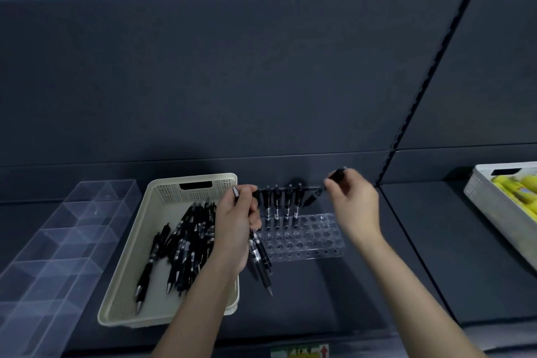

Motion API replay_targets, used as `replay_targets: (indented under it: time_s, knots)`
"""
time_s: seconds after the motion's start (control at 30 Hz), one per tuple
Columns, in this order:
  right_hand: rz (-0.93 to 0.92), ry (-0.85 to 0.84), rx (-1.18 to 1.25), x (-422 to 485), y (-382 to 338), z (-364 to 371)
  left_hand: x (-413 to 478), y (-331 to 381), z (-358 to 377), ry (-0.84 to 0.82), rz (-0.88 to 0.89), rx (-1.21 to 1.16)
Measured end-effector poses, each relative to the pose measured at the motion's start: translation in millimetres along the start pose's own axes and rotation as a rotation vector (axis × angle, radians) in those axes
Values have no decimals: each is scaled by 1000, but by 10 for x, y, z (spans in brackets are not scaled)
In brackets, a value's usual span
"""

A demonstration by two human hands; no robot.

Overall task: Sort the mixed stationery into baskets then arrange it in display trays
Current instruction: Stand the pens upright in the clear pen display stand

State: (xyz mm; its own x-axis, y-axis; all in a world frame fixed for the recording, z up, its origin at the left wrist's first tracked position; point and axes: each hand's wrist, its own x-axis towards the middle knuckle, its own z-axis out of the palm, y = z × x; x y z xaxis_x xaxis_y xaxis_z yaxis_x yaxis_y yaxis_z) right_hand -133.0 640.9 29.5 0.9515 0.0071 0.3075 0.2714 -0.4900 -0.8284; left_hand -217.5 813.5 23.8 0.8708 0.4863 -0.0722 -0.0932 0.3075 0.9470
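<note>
At the bottom edge a label (pixel 299 351) is cut off and unreadable. The left hand (pixel 236 225) grips a bundle of black pens (pixel 260 259), tips down, their number hidden behind the palm. It sits between the cream basket (pixel 167 193) of loose pens (pixel 186 241) and the clear pen holder (pixel 313 241). The right hand (pixel 353 203), apart from the left, pinches one blurred pen (pixel 319 190) above the holder's far side, near the standing pens (pixel 279 203) in its back row. A clear divided tray (pixel 66 241) lies left; a grey basket (pixel 488 206) of yellow items is cropped at right.
</note>
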Motion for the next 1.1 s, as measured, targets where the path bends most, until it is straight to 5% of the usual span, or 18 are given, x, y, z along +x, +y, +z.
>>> replay_targets:
  time_s: [0.37,0.63,0.77,0.97,1.1]
  knots:
    - [-100,-327,-289,-91,113,200,-41,-12,-10,39,20,-18]
    - [-74,-379,-336,-58,98,198,-16,-3,28,125,52,-100]
    - [-8,-249,-189,-220,77,45,0,31,64,219,104,-200]
    - [409,-911,347,-488,-145,29,6,23,235,216,132,-217]
    - [458,-902,475,-551,-178,53,6,-12,289,155,91,-183]
